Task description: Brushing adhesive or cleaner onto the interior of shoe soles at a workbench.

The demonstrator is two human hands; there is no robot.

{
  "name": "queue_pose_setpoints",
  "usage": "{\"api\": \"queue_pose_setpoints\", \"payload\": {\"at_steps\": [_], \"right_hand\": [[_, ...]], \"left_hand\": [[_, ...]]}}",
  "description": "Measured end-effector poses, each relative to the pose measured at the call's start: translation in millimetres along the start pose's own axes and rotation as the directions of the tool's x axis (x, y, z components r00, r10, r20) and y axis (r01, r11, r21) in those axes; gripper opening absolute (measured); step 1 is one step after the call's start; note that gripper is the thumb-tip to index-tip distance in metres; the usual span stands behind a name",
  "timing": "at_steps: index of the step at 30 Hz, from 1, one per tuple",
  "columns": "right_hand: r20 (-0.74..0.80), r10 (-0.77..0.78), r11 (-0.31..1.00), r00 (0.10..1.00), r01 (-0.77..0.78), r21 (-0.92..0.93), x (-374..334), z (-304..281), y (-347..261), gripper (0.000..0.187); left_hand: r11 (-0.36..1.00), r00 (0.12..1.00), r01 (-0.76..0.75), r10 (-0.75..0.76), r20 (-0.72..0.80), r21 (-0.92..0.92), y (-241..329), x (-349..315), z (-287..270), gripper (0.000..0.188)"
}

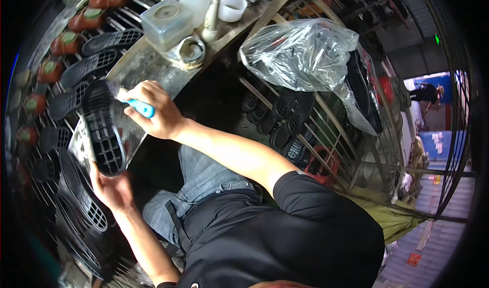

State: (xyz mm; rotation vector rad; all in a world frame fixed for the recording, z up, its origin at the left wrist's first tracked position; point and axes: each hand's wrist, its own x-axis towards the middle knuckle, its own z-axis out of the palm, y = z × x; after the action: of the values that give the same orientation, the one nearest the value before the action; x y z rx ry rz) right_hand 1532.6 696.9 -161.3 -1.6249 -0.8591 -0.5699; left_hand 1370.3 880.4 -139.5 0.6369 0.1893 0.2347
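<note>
A black shoe sole [104, 127] stands tilted on end, with its gridded hollow side toward me. My left hand [113, 188] is closed on its lower end, thumb along the rim. In my right hand [158, 109] is a brush [141, 107] with a blue handle, gripped between the fingers. Its pale tip is at the upper right edge of the sole; whether it touches cannot be made out. Beneath the sole lies a stained worktop [147, 69]. A rectangular translucent container [167, 23] and a crusted round cup [191, 51] stand on that worktop beyond my right hand.
On the left rack lie several black soles [89, 66] and brown shoes [66, 43]. A white cup [232, 7] stands at the back. To the right, a plastic bag [305, 53] lies over a metal rack [333, 114] holding more soles. Far right, another person [427, 94] stands.
</note>
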Motion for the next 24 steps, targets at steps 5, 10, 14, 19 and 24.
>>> {"api": "queue_pose_setpoints", "payload": {"at_steps": [5, 10, 14, 19, 24], "right_hand": [[0.009, 0.063, 0.973, 0.998, -0.059, -0.223, -7.4, 26.3, 25.9, 0.042], [0.063, 0.049, 0.971, 0.997, -0.033, -0.237, -4.5, 17.9, 24.2, 0.039], [0.092, 0.1, 0.95, 0.991, -0.068, -0.306, -10.1, 0.6, 32.4, 0.04], [0.031, 0.041, 0.975, 0.999, -0.033, -0.22, -16.5, 50.6, 22.9, 0.032], [-0.002, 0.109, 0.968, 0.994, -0.106, -0.226, -18.0, 23.6, 40.1, 0.029]], "left_hand": [[0.983, 0.995, -0.065, 0.076, -0.061, 0.171, 31.5, 101.2, 22.0, 0.066], [0.99, 0.993, 0.054, -0.066, 0.093, 0.131, 19.0, 232.5, 41.7, 0.042], [0.989, 0.993, 0.117, -0.117, -0.005, 0.087, -46.8, 330.2, 53.0, 0.023], [0.97, 0.949, -0.045, -0.033, 0.315, 0.24, -29.2, 460.0, -81.3, 0.042], [0.92, 0.897, 0.338, -0.379, 0.229, 0.198, -99.6, 479.1, -35.8, 0.049]]}}
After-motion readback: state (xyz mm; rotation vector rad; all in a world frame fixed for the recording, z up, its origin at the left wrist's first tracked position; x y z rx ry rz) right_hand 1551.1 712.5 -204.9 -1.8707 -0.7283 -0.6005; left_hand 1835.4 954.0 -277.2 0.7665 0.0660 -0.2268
